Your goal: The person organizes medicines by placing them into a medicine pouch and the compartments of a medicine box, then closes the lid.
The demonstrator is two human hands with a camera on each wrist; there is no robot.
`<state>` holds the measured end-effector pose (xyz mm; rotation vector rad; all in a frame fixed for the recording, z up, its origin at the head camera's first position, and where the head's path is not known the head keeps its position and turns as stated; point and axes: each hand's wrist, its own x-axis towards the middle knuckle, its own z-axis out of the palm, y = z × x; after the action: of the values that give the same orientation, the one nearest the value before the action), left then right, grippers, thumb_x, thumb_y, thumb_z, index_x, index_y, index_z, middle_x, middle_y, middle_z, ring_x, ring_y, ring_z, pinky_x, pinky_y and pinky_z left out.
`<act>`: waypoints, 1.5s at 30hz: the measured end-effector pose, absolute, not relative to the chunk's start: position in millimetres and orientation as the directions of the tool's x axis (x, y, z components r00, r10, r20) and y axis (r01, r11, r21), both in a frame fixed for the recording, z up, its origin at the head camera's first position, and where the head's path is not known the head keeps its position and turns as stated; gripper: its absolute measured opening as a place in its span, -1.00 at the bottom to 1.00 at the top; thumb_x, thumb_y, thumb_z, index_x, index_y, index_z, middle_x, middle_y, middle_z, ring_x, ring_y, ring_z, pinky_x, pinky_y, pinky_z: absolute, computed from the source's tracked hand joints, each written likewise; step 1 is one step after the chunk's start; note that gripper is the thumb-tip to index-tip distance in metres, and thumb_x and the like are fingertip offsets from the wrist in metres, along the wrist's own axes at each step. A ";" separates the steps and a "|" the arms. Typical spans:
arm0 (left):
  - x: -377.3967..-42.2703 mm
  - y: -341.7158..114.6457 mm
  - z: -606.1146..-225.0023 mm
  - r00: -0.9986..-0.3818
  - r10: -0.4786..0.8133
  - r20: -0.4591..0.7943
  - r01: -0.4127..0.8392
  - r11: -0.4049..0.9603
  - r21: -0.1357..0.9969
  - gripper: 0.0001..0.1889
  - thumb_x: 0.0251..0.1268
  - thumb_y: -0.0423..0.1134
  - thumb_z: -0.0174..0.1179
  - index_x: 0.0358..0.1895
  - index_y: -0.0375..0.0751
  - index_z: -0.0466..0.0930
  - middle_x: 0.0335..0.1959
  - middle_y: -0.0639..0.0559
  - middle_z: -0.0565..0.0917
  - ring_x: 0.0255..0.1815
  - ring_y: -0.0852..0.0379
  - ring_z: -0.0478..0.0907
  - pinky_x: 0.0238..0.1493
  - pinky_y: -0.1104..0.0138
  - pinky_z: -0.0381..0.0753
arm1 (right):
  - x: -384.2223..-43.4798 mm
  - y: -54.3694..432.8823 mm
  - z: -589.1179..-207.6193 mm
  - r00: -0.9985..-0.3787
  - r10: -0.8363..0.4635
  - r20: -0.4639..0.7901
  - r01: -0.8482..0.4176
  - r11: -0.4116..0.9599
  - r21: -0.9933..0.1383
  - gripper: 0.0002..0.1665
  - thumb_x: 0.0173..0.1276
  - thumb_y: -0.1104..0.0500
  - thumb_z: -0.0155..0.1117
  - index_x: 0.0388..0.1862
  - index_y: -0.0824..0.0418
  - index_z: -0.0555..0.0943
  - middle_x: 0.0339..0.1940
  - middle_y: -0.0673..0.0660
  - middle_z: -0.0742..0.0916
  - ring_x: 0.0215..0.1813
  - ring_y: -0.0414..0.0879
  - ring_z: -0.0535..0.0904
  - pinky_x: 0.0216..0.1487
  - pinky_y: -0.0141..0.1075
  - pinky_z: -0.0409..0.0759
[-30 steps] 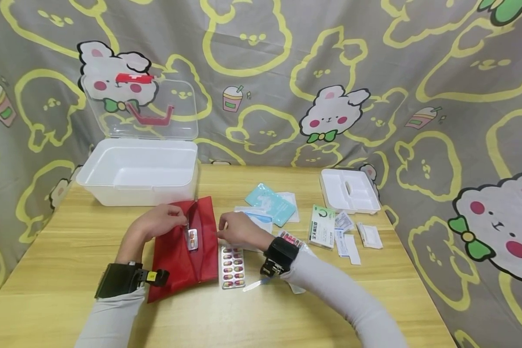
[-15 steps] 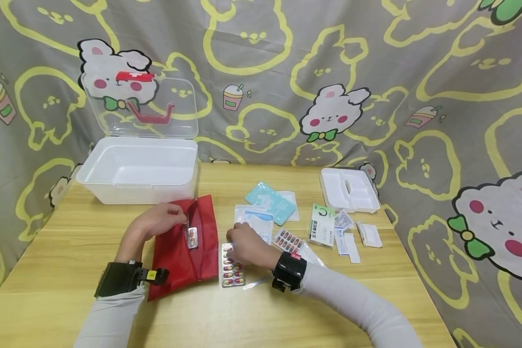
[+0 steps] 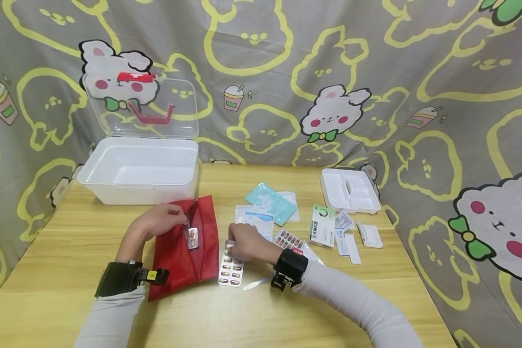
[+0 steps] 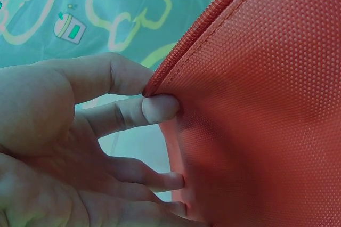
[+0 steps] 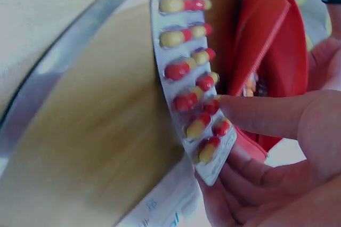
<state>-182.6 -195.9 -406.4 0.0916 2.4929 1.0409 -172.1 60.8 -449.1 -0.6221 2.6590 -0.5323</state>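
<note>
Left hand (image 3: 162, 221): thumb and forefinger closed on the zippered edge of the red pouch (image 3: 169, 263); small blister pack (image 3: 193, 238) in the pouch's opening, just beside that pinch. Right hand (image 3: 249, 242): pinches one end of the capsule blister (image 3: 230, 275), gap only its thickness; far end extends toward the person. Second blister (image 3: 289, 240) near, rightward of this grip.

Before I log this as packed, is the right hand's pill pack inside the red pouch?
No, the right hand holds the pill pack outside the red pouch, beside it.
</note>
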 end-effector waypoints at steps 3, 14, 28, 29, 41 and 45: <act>-182.4 -195.8 -406.1 -0.903 0.223 -0.367 -0.104 0.717 0.690 -0.84 0.34 -0.21 0.20 -0.29 -0.24 0.63 -0.30 -0.11 0.63 -0.16 -0.05 0.55 -0.21 0.20 0.64 | -175.9 63.4 -445.3 -0.832 -0.473 -0.291 -0.283 0.812 -0.510 -0.71 0.10 0.21 0.51 -0.35 0.08 0.51 -0.44 -0.04 0.63 -0.36 -0.15 0.53 -0.29 -0.33 0.51; -182.9 -196.6 -406.3 -0.904 0.230 -0.359 -0.091 0.719 0.689 -0.84 0.35 -0.21 0.19 -0.32 -0.24 0.62 -0.33 -0.12 0.61 -0.18 -0.05 0.54 -0.22 0.20 0.61 | -185.2 70.3 -431.3 -0.815 -0.509 -0.276 -0.300 0.779 -0.550 -0.94 0.25 0.22 0.42 -0.30 0.14 0.71 -0.37 0.00 0.72 -0.37 -0.18 0.53 -0.37 -0.39 0.48; -183.5 -195.9 -405.9 -0.901 0.234 -0.365 -0.091 0.720 0.688 -0.84 0.36 -0.21 0.17 -0.32 -0.24 0.62 -0.35 -0.12 0.59 -0.19 -0.05 0.53 -0.23 0.21 0.58 | -208.1 85.1 -394.7 -0.829 -0.507 -0.237 -0.274 0.737 -0.618 -0.85 0.32 0.28 0.27 -0.25 0.16 0.77 -0.30 0.05 0.76 -0.37 -0.16 0.60 -0.39 -0.36 0.57; -183.3 -195.8 -405.7 -0.900 0.234 -0.367 -0.094 0.719 0.688 -0.84 0.36 -0.21 0.17 -0.32 -0.24 0.62 -0.34 -0.12 0.59 -0.18 -0.05 0.53 -0.23 0.21 0.58 | -209.6 86.0 -392.5 -0.833 -0.501 -0.234 -0.266 0.734 -0.625 -0.85 0.32 0.28 0.26 -0.25 0.17 0.77 -0.31 0.06 0.76 -0.39 -0.15 0.61 -0.41 -0.35 0.59; -183.8 -195.8 -406.2 -0.904 0.234 -0.358 -0.084 0.724 0.685 -0.83 0.35 -0.21 0.18 -0.33 -0.24 0.62 -0.33 -0.11 0.62 -0.18 -0.04 0.55 -0.22 0.20 0.62 | -220.3 86.0 -393.6 -0.897 -0.402 -0.183 -0.133 0.640 -0.756 -0.83 0.36 0.30 0.24 -0.14 0.29 0.71 -0.33 0.16 0.76 -0.48 -0.09 0.68 -0.39 -0.20 0.70; -184.3 -195.8 -406.3 -0.904 0.232 -0.359 -0.083 0.729 0.680 -0.83 0.35 -0.20 0.17 -0.34 -0.23 0.62 -0.37 -0.10 0.60 -0.21 -0.03 0.53 -0.23 0.21 0.58 | -219.2 80.1 -406.4 -0.907 -0.368 -0.206 -0.024 0.533 -0.846 -0.81 0.39 0.32 0.22 -0.09 0.35 0.67 -0.27 0.22 0.76 -0.44 -0.04 0.71 -0.18 0.01 0.74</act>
<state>-184.3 -195.8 -406.3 0.1146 2.5083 1.0146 -219.2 80.1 -406.4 -0.3232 2.4155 -1.3245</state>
